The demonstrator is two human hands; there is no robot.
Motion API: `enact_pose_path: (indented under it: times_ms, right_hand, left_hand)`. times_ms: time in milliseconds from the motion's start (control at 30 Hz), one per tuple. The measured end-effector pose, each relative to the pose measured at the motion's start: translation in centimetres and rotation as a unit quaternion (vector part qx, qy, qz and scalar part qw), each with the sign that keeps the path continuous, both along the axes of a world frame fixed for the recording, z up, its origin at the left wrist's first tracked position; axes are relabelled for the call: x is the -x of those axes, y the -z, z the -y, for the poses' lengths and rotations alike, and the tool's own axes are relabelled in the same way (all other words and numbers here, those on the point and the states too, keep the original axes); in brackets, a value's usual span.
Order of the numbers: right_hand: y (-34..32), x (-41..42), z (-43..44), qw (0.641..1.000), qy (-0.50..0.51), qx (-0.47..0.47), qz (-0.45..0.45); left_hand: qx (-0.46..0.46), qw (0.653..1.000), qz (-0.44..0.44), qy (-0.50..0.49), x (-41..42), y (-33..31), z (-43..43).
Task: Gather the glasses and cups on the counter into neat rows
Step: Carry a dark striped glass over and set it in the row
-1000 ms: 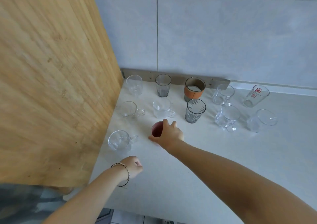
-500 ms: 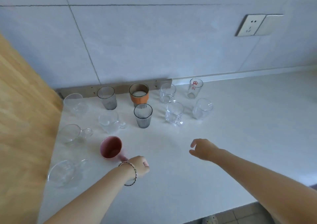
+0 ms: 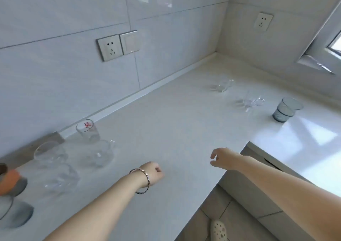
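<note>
Clear glassware lay in two groups about the wall socket (image 3: 110,49): three ungathered pieces well to its right, a glass cup (image 3: 222,85), a blurred clear glass (image 3: 251,103) and a blue-grey tumbler (image 3: 287,109); at least six gathered pieces lower left, including a red-printed glass (image 3: 87,131). The left hand (image 3: 153,173) was curled closed and empty; the right hand (image 3: 224,158) was loosely spread and empty. Near-invisible clear glass could be knocked over in a hasty reach.
</note>
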State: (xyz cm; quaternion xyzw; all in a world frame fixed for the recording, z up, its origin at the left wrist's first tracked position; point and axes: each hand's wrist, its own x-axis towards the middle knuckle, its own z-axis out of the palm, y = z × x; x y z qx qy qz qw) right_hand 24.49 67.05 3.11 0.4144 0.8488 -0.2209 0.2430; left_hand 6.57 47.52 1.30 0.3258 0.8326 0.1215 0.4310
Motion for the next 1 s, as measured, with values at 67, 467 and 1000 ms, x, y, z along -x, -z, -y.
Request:
enact_pose_path:
  times_ms: [67,467,1000]
  right_hand:
    - [0.9,-3.0,-4.8,0.999,0.034,-0.006,-0.007]
    - [-0.2,-13.5,-31.5,0.98,0.129,-0.133,-0.066]
    - [2.5,-15.6,-43.3,0.95,0.273,-0.107,-0.107]
  left_hand:
    - [0.001,1.0,0.004,0.007,-2.0,0.4,-5.4]
    - [0.015,0.997,0.01,0.078,-12.3,1.4,-33.1]
    - [0.064,0.997,-0.009,0.048,-9.6,3.3,-38.4]
